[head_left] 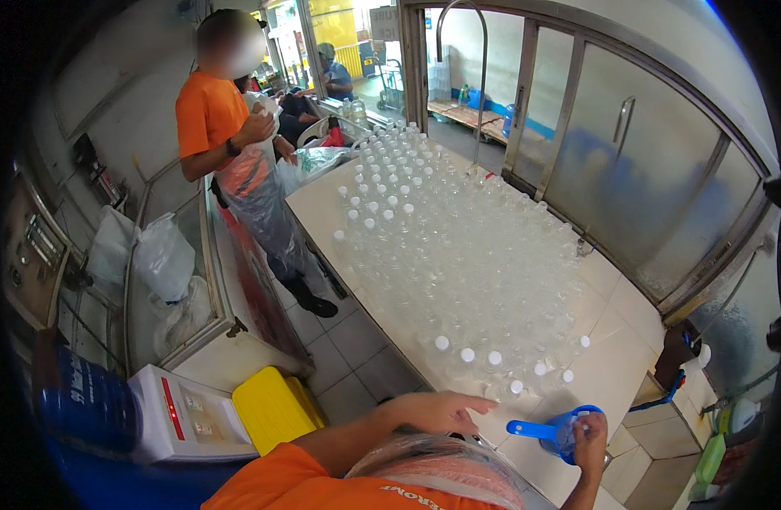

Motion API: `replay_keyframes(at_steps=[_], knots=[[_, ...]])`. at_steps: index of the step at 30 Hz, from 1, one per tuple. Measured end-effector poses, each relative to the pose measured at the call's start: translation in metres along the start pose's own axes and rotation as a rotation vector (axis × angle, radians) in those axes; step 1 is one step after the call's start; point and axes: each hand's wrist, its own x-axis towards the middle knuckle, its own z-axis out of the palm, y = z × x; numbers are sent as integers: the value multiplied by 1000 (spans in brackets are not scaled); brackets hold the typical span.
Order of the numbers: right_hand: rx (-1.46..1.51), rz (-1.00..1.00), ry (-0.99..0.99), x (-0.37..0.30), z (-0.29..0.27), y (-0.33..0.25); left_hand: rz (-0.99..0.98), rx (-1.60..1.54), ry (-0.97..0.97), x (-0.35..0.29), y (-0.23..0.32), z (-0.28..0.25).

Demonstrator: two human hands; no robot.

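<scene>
My left hand (446,413) is over the near edge of the pale tiled table (607,336), fingers stretched out and apart, holding nothing. Just beyond it stand clear plastic bottles, several with white caps (515,388). To its right sits a blue dipper (535,430), its handle pointing left toward that hand. My right hand (589,435) is at the dipper's mouth with fingers curled in over the rim; what they hold, if anything, is hidden. A big block of clear bottles (467,255) covers most of the table, the far-left ones capped in white, many others uncapped.
A co-worker in an orange shirt (205,110) and clear apron stands at the table's far left, handling clear plastic. A yellow container (276,408) and a white box-shaped appliance (191,416) stand at my left. Glass-panelled doors (637,144) line the right, near a tiled ledge (662,433).
</scene>
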Motion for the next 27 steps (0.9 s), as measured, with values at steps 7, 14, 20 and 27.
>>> replay_keyframes(at_steps=[7,14,20,27], knots=[[-29,434,131,-11,10,-8,146,-100,901,-89,-58,-151],[406,834,475,-11,22,18,1,375,1210,-106,-105,-236],[1146,867,816,-11,31,17,53,428,1149,-87,-125,-244],[1153,904,906,-7,45,20,84,483,1189,-84,-146,-245]])
